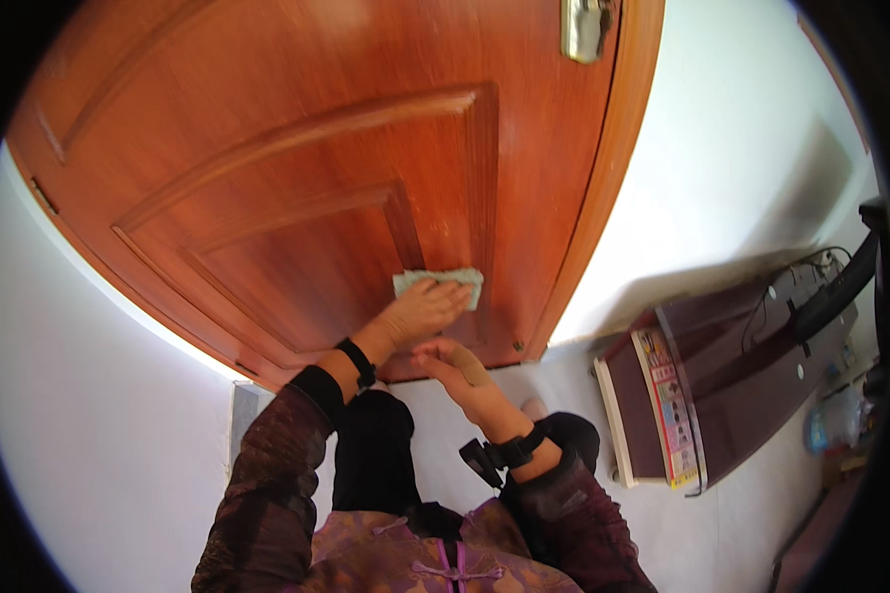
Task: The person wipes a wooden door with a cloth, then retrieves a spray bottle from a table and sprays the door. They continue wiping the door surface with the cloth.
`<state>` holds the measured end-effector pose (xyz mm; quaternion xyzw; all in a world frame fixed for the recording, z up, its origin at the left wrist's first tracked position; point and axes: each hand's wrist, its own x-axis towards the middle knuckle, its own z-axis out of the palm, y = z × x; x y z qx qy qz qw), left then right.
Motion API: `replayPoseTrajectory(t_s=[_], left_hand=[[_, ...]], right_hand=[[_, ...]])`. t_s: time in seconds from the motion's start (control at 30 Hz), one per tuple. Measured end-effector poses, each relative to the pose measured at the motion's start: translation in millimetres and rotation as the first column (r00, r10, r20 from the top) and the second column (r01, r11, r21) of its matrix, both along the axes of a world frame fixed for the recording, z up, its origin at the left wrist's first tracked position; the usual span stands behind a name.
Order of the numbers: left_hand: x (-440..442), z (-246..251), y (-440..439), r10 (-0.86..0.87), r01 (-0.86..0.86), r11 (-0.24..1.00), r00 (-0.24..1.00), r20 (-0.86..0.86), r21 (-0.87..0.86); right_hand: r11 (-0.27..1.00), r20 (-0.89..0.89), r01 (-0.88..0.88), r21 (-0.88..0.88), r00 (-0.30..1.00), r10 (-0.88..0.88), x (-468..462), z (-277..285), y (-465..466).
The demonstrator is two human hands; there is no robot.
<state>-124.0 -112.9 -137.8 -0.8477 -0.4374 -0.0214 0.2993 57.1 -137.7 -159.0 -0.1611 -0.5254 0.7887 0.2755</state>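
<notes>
My left hand lies flat on a folded pale green cloth and presses it against the lower part of a reddish-brown wooden door, beside the corner of its raised inner panel moulding. Just below and to the right, my right hand is held off the door with its fingers loosely bent and nothing in it. A tan patch shows on that hand near the thumb side. Both wrists wear black straps, the right one with a small black device.
A metal lock plate with a handle is high on the door. At the right stands a dark brown cabinet on castors, with cables and a black curved part on top. A clear plastic bag lies beyond it. White walls flank the door.
</notes>
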Motion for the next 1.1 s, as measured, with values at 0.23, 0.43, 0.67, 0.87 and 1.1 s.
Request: replayPoseTrajectory(t_s=[0.23,0.43,0.67,0.87,1.1], left_hand=[[18.0,112.0,-2.6,0.035,0.022,0.966,0.976,-0.214,0.258],[30.5,278.9,9.4,-0.040,0.059,0.737,0.998,-0.043,0.673],[35.7,315.5,30.1,0.067,-0.062,0.744,0.998,0.017,0.665],[-16.4,317.8,12.0,0.097,-0.101,0.658,0.994,0.049,0.746],[-157.6,330.3,-98.1,0.201,-0.367,0.357,0.928,0.313,0.859]], right_hand=[[0.999,0.025,-0.027,0.045,0.999,0.026,-1.7,0.4,-1.5],[0.993,0.093,0.003,0.118,0.996,-0.014,-2.4,-17.6,-3.5],[0.982,0.106,0.022,0.190,0.993,-0.043,-7.3,-38.4,3.5],[0.980,0.136,-0.015,0.198,0.991,-0.012,-13.7,-40.8,3.9],[0.964,0.238,-0.042,0.263,0.971,-0.022,-29.5,-49.2,-4.7]])
